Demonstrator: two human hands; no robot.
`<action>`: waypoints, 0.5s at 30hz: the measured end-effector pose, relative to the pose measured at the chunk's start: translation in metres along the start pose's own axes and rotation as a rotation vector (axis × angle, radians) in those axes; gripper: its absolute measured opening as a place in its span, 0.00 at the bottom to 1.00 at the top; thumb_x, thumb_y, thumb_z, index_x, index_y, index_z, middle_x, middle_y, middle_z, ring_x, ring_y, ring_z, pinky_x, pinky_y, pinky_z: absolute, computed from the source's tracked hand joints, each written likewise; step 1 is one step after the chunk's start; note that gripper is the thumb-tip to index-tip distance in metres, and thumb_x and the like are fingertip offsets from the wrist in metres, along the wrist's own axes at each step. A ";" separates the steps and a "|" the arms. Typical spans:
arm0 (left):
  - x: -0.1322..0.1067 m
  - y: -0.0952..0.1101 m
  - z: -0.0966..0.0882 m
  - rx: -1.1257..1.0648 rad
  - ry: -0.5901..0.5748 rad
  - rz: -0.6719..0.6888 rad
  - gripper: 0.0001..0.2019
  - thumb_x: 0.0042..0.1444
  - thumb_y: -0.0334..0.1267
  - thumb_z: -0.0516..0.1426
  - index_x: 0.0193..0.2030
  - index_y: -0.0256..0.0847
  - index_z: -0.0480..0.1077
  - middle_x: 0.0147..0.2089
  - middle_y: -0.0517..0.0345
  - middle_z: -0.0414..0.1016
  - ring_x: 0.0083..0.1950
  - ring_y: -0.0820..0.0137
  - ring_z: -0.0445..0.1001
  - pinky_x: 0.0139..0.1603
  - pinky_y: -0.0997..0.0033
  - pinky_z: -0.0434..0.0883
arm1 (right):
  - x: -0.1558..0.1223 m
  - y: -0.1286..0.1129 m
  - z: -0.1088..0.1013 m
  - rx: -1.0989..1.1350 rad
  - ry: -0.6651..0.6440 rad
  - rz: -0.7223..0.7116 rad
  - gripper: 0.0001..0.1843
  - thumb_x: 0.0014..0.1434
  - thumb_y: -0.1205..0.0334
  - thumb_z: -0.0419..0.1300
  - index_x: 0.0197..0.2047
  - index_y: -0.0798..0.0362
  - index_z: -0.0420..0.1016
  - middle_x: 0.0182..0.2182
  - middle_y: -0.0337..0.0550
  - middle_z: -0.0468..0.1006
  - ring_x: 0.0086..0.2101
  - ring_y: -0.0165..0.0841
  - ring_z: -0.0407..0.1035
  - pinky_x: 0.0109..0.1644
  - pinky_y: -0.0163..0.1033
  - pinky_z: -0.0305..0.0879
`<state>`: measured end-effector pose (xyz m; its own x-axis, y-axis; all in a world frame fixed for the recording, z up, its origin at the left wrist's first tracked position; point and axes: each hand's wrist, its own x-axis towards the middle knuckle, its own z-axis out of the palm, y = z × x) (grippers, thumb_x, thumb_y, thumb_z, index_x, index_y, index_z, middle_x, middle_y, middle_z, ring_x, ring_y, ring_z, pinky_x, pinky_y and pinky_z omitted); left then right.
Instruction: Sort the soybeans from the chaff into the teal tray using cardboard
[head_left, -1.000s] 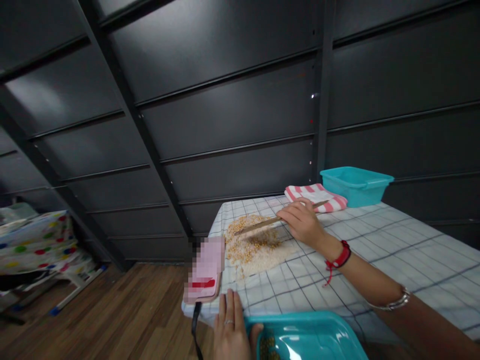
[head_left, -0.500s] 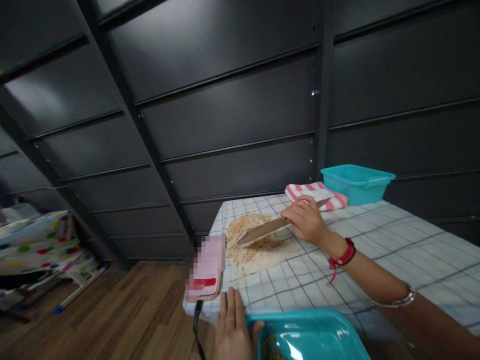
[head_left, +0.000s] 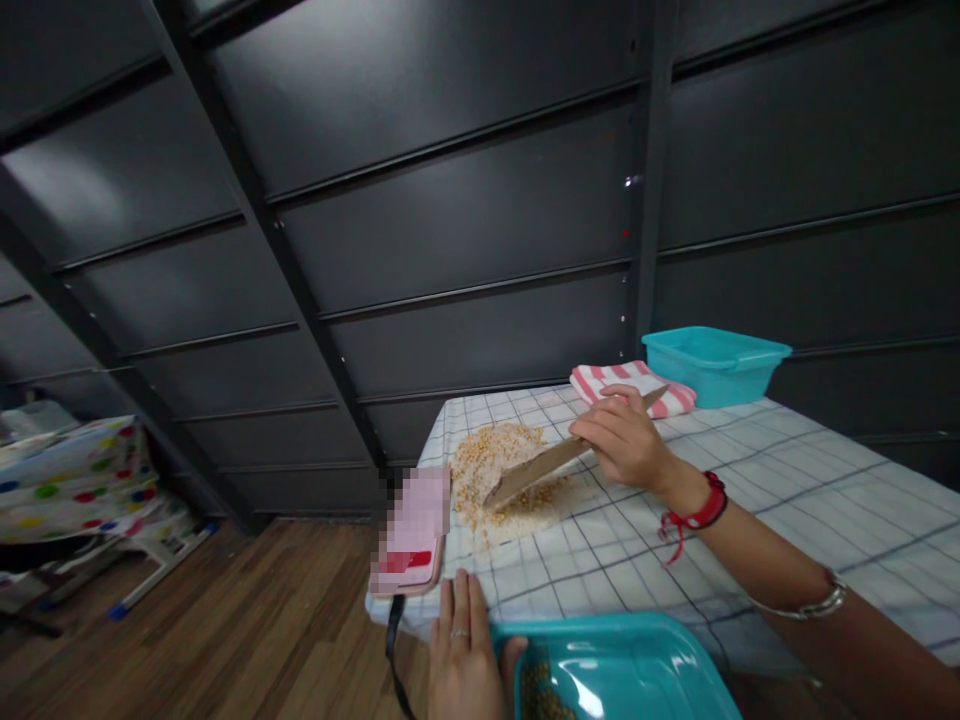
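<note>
My right hand (head_left: 626,440) is closed around a long strip of cardboard (head_left: 540,468), held slantwise. The strip's lower left end rests in a spread pile of yellow beans and pale grains (head_left: 487,465) on the checked tablecloth (head_left: 787,480). At the near edge my left hand (head_left: 466,650) has its fingers straight along the outside of a turquoise basin (head_left: 622,628), its thumb over the rim. Darker beans (head_left: 541,695) lie in the left part of that basin; its near side is cut off by the frame.
A pink phone (head_left: 412,530), partly pixelated, lies at the table's left edge with a black strap (head_left: 394,650) hanging down. Behind are a striped towel (head_left: 637,385) and a second turquoise basin (head_left: 716,370). A dark panelled wall (head_left: 465,230) stands beyond the table.
My right hand and the cardboard strip have shifted slightly right, the strip's lower end moving nearer to me through the pile. My left hand stays at the basin.
</note>
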<state>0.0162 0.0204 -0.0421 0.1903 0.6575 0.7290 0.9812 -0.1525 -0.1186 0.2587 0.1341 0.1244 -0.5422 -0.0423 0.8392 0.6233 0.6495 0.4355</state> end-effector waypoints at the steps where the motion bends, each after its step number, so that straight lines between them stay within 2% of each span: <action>1: 0.000 -0.001 0.000 -0.005 0.000 0.015 0.23 0.53 0.40 0.52 0.55 0.31 0.61 0.51 0.40 0.71 0.52 0.54 0.69 0.42 0.59 0.71 | 0.000 -0.001 0.001 0.000 0.001 -0.003 0.14 0.52 0.76 0.45 0.36 0.51 0.65 0.26 0.37 0.70 0.30 0.32 0.59 0.45 0.45 0.54; 7: 0.003 0.004 -0.003 0.054 0.006 0.010 0.22 0.55 0.40 0.50 0.54 0.29 0.61 0.50 0.39 0.72 0.52 0.54 0.69 0.43 0.57 0.71 | 0.005 -0.009 0.005 0.028 -0.036 -0.054 0.14 0.51 0.76 0.45 0.35 0.51 0.65 0.24 0.37 0.70 0.29 0.31 0.60 0.45 0.44 0.55; 9: 0.003 0.004 -0.004 0.061 -0.003 -0.020 0.22 0.55 0.39 0.50 0.55 0.29 0.60 0.51 0.39 0.71 0.53 0.54 0.68 0.44 0.56 0.70 | 0.007 -0.011 0.001 0.029 -0.045 -0.059 0.14 0.50 0.76 0.45 0.35 0.51 0.65 0.24 0.37 0.70 0.29 0.31 0.60 0.44 0.44 0.55; 11: 0.003 0.001 -0.005 0.066 -0.007 0.004 0.23 0.55 0.40 0.51 0.55 0.29 0.60 0.52 0.39 0.71 0.53 0.55 0.68 0.43 0.58 0.71 | 0.009 -0.011 -0.006 0.026 -0.053 -0.061 0.15 0.50 0.76 0.45 0.35 0.51 0.65 0.25 0.37 0.70 0.29 0.31 0.60 0.44 0.45 0.55; 13: 0.002 -0.004 -0.007 0.066 -0.007 0.097 0.23 0.55 0.41 0.51 0.54 0.29 0.61 0.51 0.40 0.72 0.51 0.56 0.70 0.41 0.61 0.72 | 0.010 -0.012 -0.013 0.023 -0.056 -0.067 0.15 0.50 0.76 0.45 0.35 0.51 0.66 0.25 0.38 0.71 0.29 0.32 0.60 0.44 0.45 0.56; 15: 0.001 -0.008 -0.010 0.068 -0.045 0.082 0.22 0.55 0.40 0.52 0.55 0.30 0.61 0.52 0.41 0.71 0.52 0.57 0.69 0.42 0.62 0.72 | 0.010 -0.015 -0.019 0.023 -0.059 -0.074 0.15 0.50 0.76 0.45 0.36 0.52 0.66 0.25 0.39 0.71 0.30 0.32 0.60 0.44 0.46 0.55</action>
<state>0.0084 0.0152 -0.0337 0.2699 0.6773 0.6844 0.9619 -0.1579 -0.2232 0.2544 0.1097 0.1328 -0.6193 -0.0462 0.7838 0.5674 0.6637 0.4874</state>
